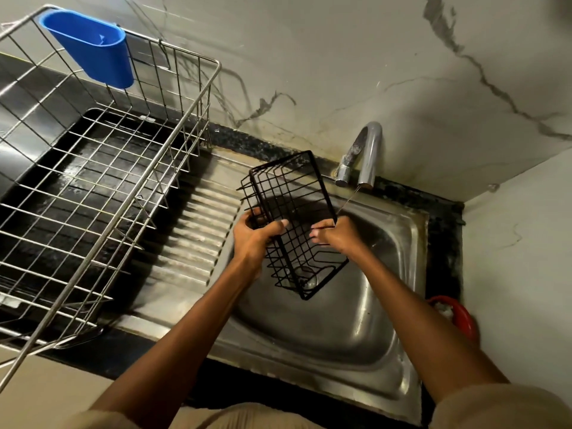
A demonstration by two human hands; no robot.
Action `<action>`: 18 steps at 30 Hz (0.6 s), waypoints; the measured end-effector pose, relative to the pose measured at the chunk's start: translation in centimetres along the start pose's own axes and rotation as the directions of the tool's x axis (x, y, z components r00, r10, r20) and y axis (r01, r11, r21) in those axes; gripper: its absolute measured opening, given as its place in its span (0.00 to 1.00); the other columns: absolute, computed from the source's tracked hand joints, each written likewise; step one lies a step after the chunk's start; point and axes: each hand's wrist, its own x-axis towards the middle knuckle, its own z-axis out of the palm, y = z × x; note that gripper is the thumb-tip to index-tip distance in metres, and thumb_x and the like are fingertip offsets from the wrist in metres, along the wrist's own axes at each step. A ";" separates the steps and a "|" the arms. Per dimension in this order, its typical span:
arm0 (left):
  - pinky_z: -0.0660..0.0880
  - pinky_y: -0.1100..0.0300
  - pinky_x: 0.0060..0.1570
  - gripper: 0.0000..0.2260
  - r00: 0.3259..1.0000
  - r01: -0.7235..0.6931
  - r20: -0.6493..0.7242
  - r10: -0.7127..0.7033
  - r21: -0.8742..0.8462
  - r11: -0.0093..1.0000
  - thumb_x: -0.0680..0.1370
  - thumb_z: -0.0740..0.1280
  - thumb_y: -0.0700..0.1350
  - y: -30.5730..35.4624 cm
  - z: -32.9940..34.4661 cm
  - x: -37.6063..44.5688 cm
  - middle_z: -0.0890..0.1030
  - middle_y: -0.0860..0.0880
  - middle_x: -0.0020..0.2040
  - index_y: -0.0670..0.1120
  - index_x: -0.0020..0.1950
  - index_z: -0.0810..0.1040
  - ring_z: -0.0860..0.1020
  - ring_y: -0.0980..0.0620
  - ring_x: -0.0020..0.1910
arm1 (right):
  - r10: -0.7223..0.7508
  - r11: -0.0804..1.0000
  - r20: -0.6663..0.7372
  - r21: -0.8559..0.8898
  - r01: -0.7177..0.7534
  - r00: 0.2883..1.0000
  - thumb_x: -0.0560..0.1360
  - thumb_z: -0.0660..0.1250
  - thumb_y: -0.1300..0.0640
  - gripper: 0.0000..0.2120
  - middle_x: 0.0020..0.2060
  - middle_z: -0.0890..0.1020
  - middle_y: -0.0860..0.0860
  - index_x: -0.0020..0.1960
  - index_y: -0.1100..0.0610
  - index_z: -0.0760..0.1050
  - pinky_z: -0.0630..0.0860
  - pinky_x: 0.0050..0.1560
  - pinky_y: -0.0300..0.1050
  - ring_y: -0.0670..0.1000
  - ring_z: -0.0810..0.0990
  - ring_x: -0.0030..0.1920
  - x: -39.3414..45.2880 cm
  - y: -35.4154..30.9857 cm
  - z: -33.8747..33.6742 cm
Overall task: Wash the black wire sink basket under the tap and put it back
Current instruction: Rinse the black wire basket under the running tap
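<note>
We see the basket [294, 218], a black wire grid box, long and narrow, held up over the sink [387, 320] bowl. It is tipped on its side and tilted, so that its open face turns left and its flat gridded side faces us. Its far end points up toward the back wall, close beside the tap [368, 153]; its near end hangs low above the drain. The tap is a curved chrome spout at the back rim, with a thin stream of water falling from it just right of the basket.

Both hands [252, 236] [335, 235] gripping black wire basket [292, 209], over sink [387, 305]
</note>
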 end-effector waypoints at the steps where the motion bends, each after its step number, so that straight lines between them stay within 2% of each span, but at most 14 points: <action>1: 0.81 0.58 0.44 0.22 1.000 0.003 -0.003 -0.003 -0.018 1.000 0.70 0.78 0.36 0.1 -0.2 0.2 0.84 0.47 0.46 0.37 0.61 0.78 0.84 0.51 0.45 | 0.024 0.999 0.005 -0.025 -0.023 1.000 0.76 0.69 0.66 0.06 0.50 0.85 0.62 0.52 0.66 0.81 0.84 0.44 0.44 0.56 0.85 0.47 0.0 0.4 -0.1; 3: 0.82 0.53 0.48 0.25 1.000 0.022 0.002 -0.022 -0.034 0.999 0.69 0.79 0.38 0.0 -0.4 0.2 0.84 0.46 0.49 0.37 0.64 0.76 0.84 0.49 0.48 | 0.091 0.994 0.048 -0.072 -0.087 0.995 0.76 0.70 0.66 0.07 0.49 0.85 0.60 0.53 0.64 0.81 0.84 0.47 0.49 0.55 0.86 0.46 0.0 0.4 -0.6; 5: 0.82 0.50 0.52 0.26 0.999 0.045 0.017 -0.045 -0.028 0.999 0.69 0.79 0.38 -0.4 -0.1 0.0 0.84 0.45 0.51 0.38 0.65 0.76 0.83 0.47 0.50 | 0.070 0.994 0.079 -0.090 -0.063 0.994 0.75 0.70 0.65 0.06 0.48 0.85 0.57 0.51 0.59 0.80 0.83 0.41 0.45 0.53 0.85 0.44 0.3 -0.4 -1.4; 7: 0.81 0.47 0.54 0.27 0.997 0.055 0.063 -0.054 -0.015 0.998 0.68 0.79 0.40 -0.8 0.4 -0.6 0.84 0.45 0.51 0.39 0.64 0.76 0.83 0.44 0.53 | -0.033 0.997 0.012 -0.066 0.034 0.999 0.74 0.71 0.65 0.07 0.48 0.85 0.56 0.51 0.58 0.80 0.82 0.43 0.44 0.52 0.85 0.46 1.0 -2.0 -1.9; 9: 0.82 0.45 0.56 0.33 0.993 0.062 0.100 -0.063 0.022 0.998 0.61 0.81 0.47 -1.3 0.8 -0.9 0.85 0.46 0.52 0.40 0.63 0.77 0.84 0.43 0.54 | -0.125 0.992 -0.094 -0.018 0.124 0.988 0.74 0.71 0.63 0.07 0.46 0.86 0.56 0.52 0.60 0.81 0.82 0.47 0.47 0.53 0.86 0.46 1.8 -3.6 -1.9; 11: 0.81 0.44 0.59 0.39 0.992 0.050 0.114 -0.058 0.075 0.996 0.57 0.82 0.52 -1.8 1.2 -1.1 0.84 0.45 0.56 0.42 0.65 0.77 0.83 0.43 0.56 | -0.154 0.987 -0.169 0.015 0.159 0.973 0.74 0.72 0.60 0.08 0.43 0.86 0.57 0.52 0.62 0.81 0.83 0.45 0.49 0.53 0.87 0.43 2.6 -4.4 -1.7; 13: 0.80 0.43 0.59 0.40 0.994 0.028 0.103 -0.037 0.086 0.996 0.57 0.83 0.53 -1.7 1.5 -1.2 0.83 0.44 0.57 0.43 0.65 0.76 0.82 0.42 0.57 | -0.149 0.985 -0.191 0.057 0.163 0.970 0.74 0.73 0.62 0.07 0.43 0.86 0.58 0.51 0.63 0.81 0.84 0.44 0.50 0.54 0.87 0.43 3.0 -4.1 -1.6; 16: 0.81 0.45 0.58 0.41 0.998 0.012 0.056 -0.013 0.021 1.000 0.56 0.82 0.52 -0.8 1.6 -0.8 0.84 0.44 0.55 0.39 0.65 0.76 0.83 0.41 0.56 | -0.103 0.990 -0.158 0.076 0.116 0.982 0.75 0.72 0.64 0.04 0.43 0.86 0.58 0.49 0.63 0.80 0.84 0.47 0.52 0.54 0.87 0.44 2.5 -2.1 -1.3; 17: 0.82 0.45 0.57 0.40 0.999 0.005 0.039 -0.005 0.002 1.000 0.56 0.82 0.51 -0.4 1.5 -0.6 0.85 0.43 0.55 0.39 0.65 0.77 0.84 0.42 0.55 | -0.081 0.994 -0.114 0.062 0.089 0.990 0.75 0.71 0.64 0.01 0.43 0.86 0.58 0.47 0.62 0.81 0.84 0.48 0.52 0.55 0.87 0.45 2.1 -1.2 -1.3; 18: 0.82 0.46 0.56 0.38 1.000 -0.006 0.027 0.006 -0.016 1.000 0.57 0.82 0.50 -0.1 1.4 -0.4 0.85 0.43 0.55 0.38 0.65 0.77 0.84 0.43 0.54 | -0.056 0.998 -0.078 0.023 0.058 0.995 0.76 0.71 0.65 0.03 0.43 0.85 0.59 0.44 0.60 0.81 0.83 0.50 0.51 0.56 0.86 0.45 1.7 -0.3 -1.3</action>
